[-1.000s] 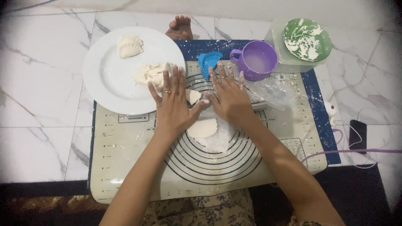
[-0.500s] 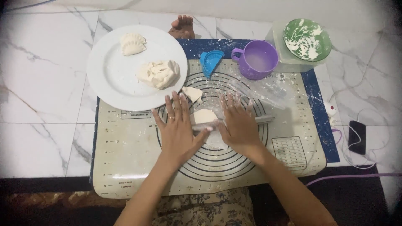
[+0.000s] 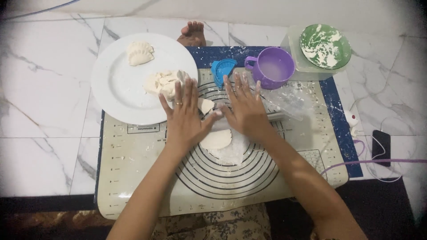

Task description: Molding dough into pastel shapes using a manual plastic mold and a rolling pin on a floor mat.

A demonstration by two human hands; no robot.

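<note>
I see the white marble floor (image 3: 40, 111) carrying everything, with the pastry mat (image 3: 133, 178) spread on it, ringed with dark circles. At 10 o'clock from the mat's middle a white plate (image 3: 111, 89) overlaps the mat's edge, holding one crimped dumpling (image 3: 140, 53) and a heap of dough scraps (image 3: 162, 83). At 1 o'clock stands a purple cup (image 3: 272, 68); farther toward 2 o'clock is a green bowl (image 3: 324, 46) smeared with flour. A blue dumpling press (image 3: 223, 71) lies at 12 o'clock, near the right fingertips.

Both hands lie flat, palms down, fingers spread and extended, gripping nothing. My left hand (image 3: 184, 118) and right hand (image 3: 243, 109) press side by side on a clear rolling pin (image 3: 284, 116), whose long axis runs 9 to 3 o'clock; its bare end sticks out to the right of the right hand. The dough round (image 3: 216, 139) sits at 6 o'clock from the hands, just behind the pin, nearer the wrists than the fingertips. Both hands are about equally close to it. A small dough scrap (image 3: 205, 106) shows between the hands.

A bare foot (image 3: 192, 33) rests at 12 o'clock beyond the mat.
</note>
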